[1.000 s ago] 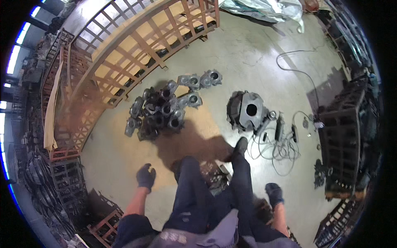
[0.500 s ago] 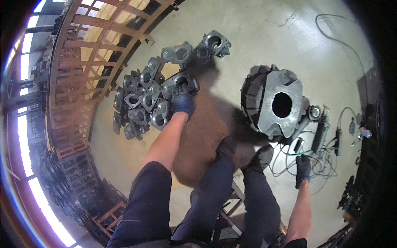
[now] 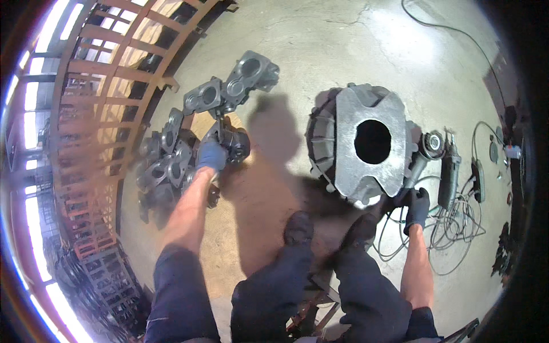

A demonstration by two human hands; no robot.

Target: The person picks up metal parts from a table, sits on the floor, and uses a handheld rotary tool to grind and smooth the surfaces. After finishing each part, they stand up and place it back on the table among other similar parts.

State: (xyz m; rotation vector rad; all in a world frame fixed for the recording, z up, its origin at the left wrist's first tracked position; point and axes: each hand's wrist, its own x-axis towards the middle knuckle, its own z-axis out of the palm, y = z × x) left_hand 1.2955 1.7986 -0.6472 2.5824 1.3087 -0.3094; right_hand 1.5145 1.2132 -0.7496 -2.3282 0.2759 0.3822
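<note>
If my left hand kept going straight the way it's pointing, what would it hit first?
Your left hand is already at a dark metal casting. Further on, it would probably meet the flanged castings at the pile's far end, though depth is unclear.

Left arm stretched far forward, bare forearm, gloved left hand (image 3: 211,155) curled shut in a grip at full reach. Right arm hanging lower and closer in, gloved right hand (image 3: 416,207) closed in a fist-like clasp, knuckles up. Both sleeves rolled.
</note>
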